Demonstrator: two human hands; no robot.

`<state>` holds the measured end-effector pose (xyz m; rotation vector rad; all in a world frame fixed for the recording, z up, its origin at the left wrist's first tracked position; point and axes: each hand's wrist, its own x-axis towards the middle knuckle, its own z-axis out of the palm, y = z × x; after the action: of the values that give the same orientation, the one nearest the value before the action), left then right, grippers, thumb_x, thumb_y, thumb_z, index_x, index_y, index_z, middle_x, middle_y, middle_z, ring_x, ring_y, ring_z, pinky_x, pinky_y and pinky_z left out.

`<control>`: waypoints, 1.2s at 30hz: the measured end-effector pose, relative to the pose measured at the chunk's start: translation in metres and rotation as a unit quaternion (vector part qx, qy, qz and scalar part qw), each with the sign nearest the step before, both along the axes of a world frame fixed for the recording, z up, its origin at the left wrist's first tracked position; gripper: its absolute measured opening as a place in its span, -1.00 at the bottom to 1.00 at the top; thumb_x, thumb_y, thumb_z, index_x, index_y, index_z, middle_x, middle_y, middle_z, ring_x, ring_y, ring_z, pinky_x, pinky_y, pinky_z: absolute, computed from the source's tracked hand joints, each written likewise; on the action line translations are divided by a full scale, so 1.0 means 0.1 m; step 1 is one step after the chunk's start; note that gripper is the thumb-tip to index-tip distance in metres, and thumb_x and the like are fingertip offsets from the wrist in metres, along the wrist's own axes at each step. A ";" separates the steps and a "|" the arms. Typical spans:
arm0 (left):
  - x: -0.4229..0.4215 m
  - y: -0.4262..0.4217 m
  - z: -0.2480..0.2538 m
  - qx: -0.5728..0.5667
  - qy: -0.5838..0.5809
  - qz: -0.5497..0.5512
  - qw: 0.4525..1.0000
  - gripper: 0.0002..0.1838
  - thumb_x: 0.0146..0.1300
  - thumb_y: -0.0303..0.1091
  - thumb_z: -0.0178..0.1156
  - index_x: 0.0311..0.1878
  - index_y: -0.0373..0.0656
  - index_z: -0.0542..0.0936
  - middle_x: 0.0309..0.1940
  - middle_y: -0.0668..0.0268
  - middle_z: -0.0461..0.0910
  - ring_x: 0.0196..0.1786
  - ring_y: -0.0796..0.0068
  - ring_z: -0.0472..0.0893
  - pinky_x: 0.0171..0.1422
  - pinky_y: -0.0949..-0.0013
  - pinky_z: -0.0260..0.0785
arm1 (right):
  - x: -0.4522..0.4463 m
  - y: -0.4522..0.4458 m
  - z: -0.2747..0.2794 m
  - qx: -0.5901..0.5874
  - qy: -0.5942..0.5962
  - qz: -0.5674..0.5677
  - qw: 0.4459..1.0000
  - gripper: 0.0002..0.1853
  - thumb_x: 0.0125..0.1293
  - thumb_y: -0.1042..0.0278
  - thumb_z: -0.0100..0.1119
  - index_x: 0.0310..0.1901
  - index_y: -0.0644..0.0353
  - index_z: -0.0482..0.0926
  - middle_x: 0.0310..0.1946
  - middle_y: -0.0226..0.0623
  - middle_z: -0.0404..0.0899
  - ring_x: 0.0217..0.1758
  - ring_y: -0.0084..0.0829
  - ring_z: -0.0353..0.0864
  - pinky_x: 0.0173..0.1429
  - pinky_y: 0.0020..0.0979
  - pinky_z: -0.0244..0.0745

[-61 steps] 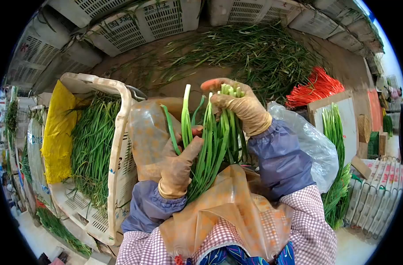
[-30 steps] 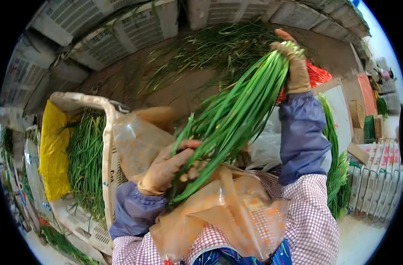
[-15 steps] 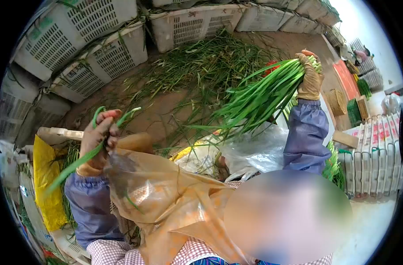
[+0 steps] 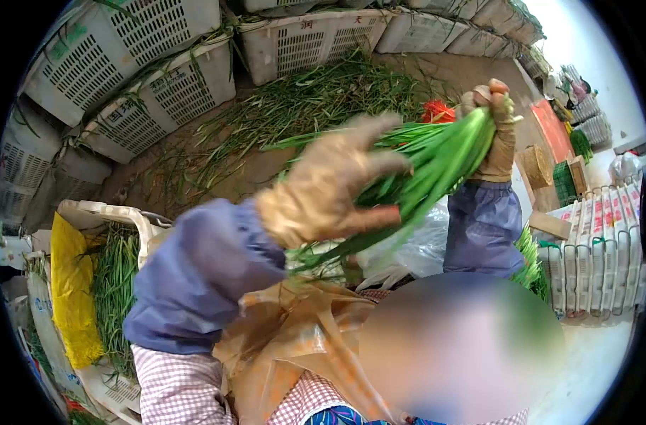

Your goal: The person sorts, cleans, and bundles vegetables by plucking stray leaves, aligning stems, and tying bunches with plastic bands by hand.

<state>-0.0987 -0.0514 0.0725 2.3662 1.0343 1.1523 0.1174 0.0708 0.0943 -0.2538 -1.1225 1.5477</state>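
A bunch of Chinese chives (image 4: pixel 436 159), long flat green leaves with pale stem ends, is in my right hand (image 4: pixel 494 131). That hand wears a brown glove with bare fingertips and is wrapped round the stem ends at the upper right. From there the leaves hang down to the left. My left hand (image 4: pixel 333 188), in a similar glove and blurred by motion, reaches across to the leaves with its fingers spread. It holds nothing that I can see. Whether its fingertips touch the leaves I cannot tell. A brownish transparent apron (image 4: pixel 295 333) covers my lap.
Loose green leaves (image 4: pixel 323 99) lie heaped on the floor ahead. White slotted crates (image 4: pixel 309 46) line the back and left. Beside me on the left, a white basket (image 4: pixel 100 209) holds more greens and a yellow sack (image 4: pixel 75 297). Stacked white crates (image 4: pixel 596 248) stand at right.
My left hand has swung from the left to the bunch and opened; the single stalk it gripped is gone from it. My right hand still holds the chives, its leaves shifted.
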 end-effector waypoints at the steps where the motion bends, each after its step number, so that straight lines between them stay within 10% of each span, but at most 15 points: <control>1: 0.05 -0.04 -0.25 -0.056 -0.053 -0.062 0.995 -0.46 -0.05 -0.23 0.39 0.03 -0.14 0.48 0.23 -0.09 0.26 0.22 -0.04 0.36 0.26 0.07 0.27 | 0.06 0.04 0.05 0.035 0.022 0.028 0.999 -0.75 0.24 0.19 0.23 -0.12 0.02 0.46 -0.45 -0.53 0.37 -0.45 -0.56 0.36 -0.42 -0.53 0.37; 5: -0.39 -0.38 -1.17 -0.407 0.270 -0.068 0.870 -0.70 0.12 -0.33 0.12 -0.09 -0.24 0.53 -0.27 0.01 0.57 -0.22 0.01 0.56 -0.10 0.07 0.42 | 0.61 0.14 0.18 0.119 0.102 0.103 0.982 -0.83 0.35 0.23 0.09 -0.09 0.03 0.47 -0.46 -0.59 0.36 -0.37 -0.59 0.35 -0.01 -0.35 0.32; 10: -1.49 -0.52 -1.51 -0.442 0.517 0.078 0.729 -0.76 0.14 -0.24 0.13 -0.20 -0.13 0.63 -0.33 0.15 0.63 -0.29 0.12 0.60 -0.23 0.14 0.44 | 0.84 0.09 0.21 0.105 0.028 0.050 0.993 -0.81 0.25 0.23 0.21 -0.17 0.02 0.46 -0.48 -0.51 0.41 -0.30 -0.48 0.46 0.09 -0.26 0.45; 12: -1.41 -0.42 -0.60 -0.335 0.414 0.156 0.832 -0.83 0.21 -0.31 0.13 -0.28 -0.20 0.61 -0.43 0.29 0.59 -0.34 0.61 0.55 -0.29 0.52 0.38 | 0.60 -0.07 0.16 0.089 -0.028 -0.010 0.996 -0.76 0.16 0.27 0.30 -0.21 0.04 0.44 -0.46 -0.41 0.47 -0.28 -0.32 0.57 -0.13 -0.25 0.57; 14: -1.20 -0.28 -0.14 -0.280 0.138 0.226 0.923 -0.80 0.17 -0.38 0.22 -0.14 -0.20 0.61 -0.24 0.32 0.62 -0.22 0.56 0.56 -0.13 0.48 0.39 | 0.42 -0.16 0.08 0.100 -0.028 0.050 0.993 -0.78 0.13 0.34 0.33 -0.23 0.08 0.48 -0.46 -0.34 0.53 -0.30 -0.28 0.61 -0.22 -0.23 0.61; 16: -0.77 -0.23 0.11 -0.274 -0.331 0.174 0.886 -0.77 0.18 -0.40 0.23 -0.08 -0.17 0.60 -0.21 0.36 0.62 -0.15 0.53 0.55 0.03 0.44 0.36 | 0.24 -0.23 0.04 0.103 -0.007 0.090 0.991 -0.79 0.12 0.38 0.33 -0.24 0.10 0.50 -0.46 -0.30 0.55 -0.32 -0.27 0.62 -0.23 -0.22 0.62; 22: 0.32 -0.08 0.20 -0.223 -0.259 -0.073 0.937 0.24 -0.31 -0.05 0.58 0.42 -0.12 0.03 0.28 0.10 0.26 0.35 0.20 0.21 0.42 0.21 0.05 | -0.31 -0.60 -0.09 0.109 -0.096 0.031 0.989 -0.80 0.07 0.54 0.33 -0.26 0.21 0.54 -0.43 -0.32 0.60 -0.33 -0.44 0.60 -0.22 -0.38 0.58; 24: 0.28 -0.13 -0.12 -0.182 -0.253 0.019 0.950 0.21 -0.34 -0.16 0.59 0.39 -0.20 0.05 0.19 0.13 0.33 0.23 0.25 0.34 0.33 0.25 0.19 | -0.64 -0.85 -0.12 0.060 -0.120 -0.038 0.990 -0.82 0.06 0.60 0.29 -0.30 0.21 0.54 -0.42 -0.40 0.59 -0.32 -0.61 0.54 -0.22 -0.55 0.48; 27: 0.33 -0.24 -0.30 -0.369 -0.300 0.036 0.879 -0.37 -0.18 -0.32 0.46 0.03 -0.23 0.47 -0.05 0.26 0.51 -0.01 0.40 0.52 0.09 0.37 0.38 | -0.78 -0.94 -0.20 -0.001 -0.131 -0.037 0.991 -0.86 -0.02 0.60 0.28 -0.40 0.18 0.56 -0.44 -0.45 0.58 -0.33 -0.67 0.51 -0.23 -0.58 0.45; 32: 0.38 -0.47 -0.72 -0.422 -0.265 0.121 0.859 -0.42 -0.04 -0.38 0.38 0.09 -0.23 0.42 0.01 0.26 0.47 -0.03 0.41 0.53 0.04 0.40 0.42 | -0.62 -1.02 -0.31 -0.093 -0.117 0.110 0.983 -0.87 0.01 0.56 0.30 -0.36 0.22 0.59 -0.39 -0.38 0.61 -0.30 -0.56 0.59 -0.16 -0.53 0.50; 36: 0.26 -0.49 -0.70 -0.500 -0.391 -0.030 0.772 -0.25 -0.18 -0.46 0.28 0.21 -0.28 0.29 -0.35 0.24 0.58 -0.22 0.37 0.57 -0.13 0.34 0.42 | -0.49 -0.76 -0.01 -0.160 -0.024 0.090 0.983 -0.89 0.10 0.45 0.27 -0.33 0.24 0.60 -0.42 -0.25 0.63 -0.37 -0.42 0.65 -0.27 -0.38 0.59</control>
<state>-0.0723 -0.1007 0.0022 0.9263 0.8834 1.0054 0.0680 -0.0051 0.0938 -0.4167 -0.9493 1.8930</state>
